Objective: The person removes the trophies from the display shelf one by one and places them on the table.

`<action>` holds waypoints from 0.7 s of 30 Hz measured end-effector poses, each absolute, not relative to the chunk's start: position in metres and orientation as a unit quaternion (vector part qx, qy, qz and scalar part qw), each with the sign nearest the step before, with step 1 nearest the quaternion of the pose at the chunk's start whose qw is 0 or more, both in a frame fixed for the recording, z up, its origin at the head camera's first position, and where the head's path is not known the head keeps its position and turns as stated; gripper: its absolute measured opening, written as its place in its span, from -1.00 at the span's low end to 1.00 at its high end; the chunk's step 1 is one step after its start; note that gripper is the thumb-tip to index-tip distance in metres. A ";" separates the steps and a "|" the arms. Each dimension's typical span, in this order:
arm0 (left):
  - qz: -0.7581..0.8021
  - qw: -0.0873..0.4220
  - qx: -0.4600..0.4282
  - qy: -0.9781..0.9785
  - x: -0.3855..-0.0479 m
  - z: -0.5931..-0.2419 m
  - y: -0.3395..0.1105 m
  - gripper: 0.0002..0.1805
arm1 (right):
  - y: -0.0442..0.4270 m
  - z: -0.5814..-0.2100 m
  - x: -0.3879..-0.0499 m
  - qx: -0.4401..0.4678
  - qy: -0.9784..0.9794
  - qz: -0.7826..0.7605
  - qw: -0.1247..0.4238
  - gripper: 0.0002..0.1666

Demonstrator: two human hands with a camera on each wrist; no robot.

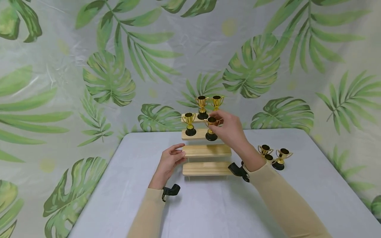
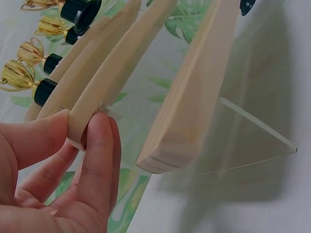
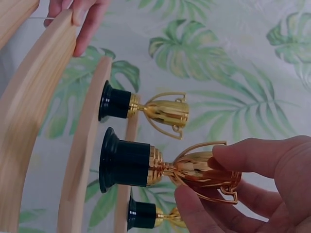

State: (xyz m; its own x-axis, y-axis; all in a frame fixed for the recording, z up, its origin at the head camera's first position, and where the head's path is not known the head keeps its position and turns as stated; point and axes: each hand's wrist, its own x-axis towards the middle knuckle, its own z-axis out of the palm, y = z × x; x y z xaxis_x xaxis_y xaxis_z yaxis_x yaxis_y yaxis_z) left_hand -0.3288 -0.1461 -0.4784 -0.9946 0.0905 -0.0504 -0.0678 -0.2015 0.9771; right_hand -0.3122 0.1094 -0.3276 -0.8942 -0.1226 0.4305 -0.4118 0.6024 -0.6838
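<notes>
A stepped wooden display stand [image 1: 206, 151] with several boards is in the middle of the table. My left hand [image 1: 168, 163] pinches the left end of its second board from the front, with the thumb [image 2: 39, 141] on top. My right hand [image 1: 230, 129] holds a small gold trophy [image 3: 127, 160] with a black base by its cup. That base is close over the third board [image 1: 199, 134]; whether it touches cannot be told. Left of it on this board stands another trophy [image 1: 190, 125]. Two more trophies [image 1: 202, 107] are on the top board, the right one partly hidden by my hand.
Right of the stand, several trophies [image 1: 279, 160] are grouped on the white table [image 1: 128, 198], partly behind my right forearm. The front board [image 1: 205, 168] bears nothing. Thin clear supports [image 2: 257, 124] hold up the boards. A leaf-print sheet [image 1: 184, 49] hangs behind.
</notes>
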 end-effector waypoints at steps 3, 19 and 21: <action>0.774 0.054 0.007 0.631 -0.328 -0.477 -0.147 -0.48 | 0.113 -0.327 -0.309 0.153 -0.877 0.421 0.174 -0.58; 0.769 0.053 -0.011 0.637 -0.325 -0.472 -0.145 -0.50 | 0.140 -0.334 -0.288 0.163 -0.885 0.390 0.195 -0.59; 0.769 0.051 -0.013 0.637 -0.325 -0.471 -0.144 -0.49 | 0.144 -0.334 -0.285 0.162 -0.887 0.387 0.194 -0.58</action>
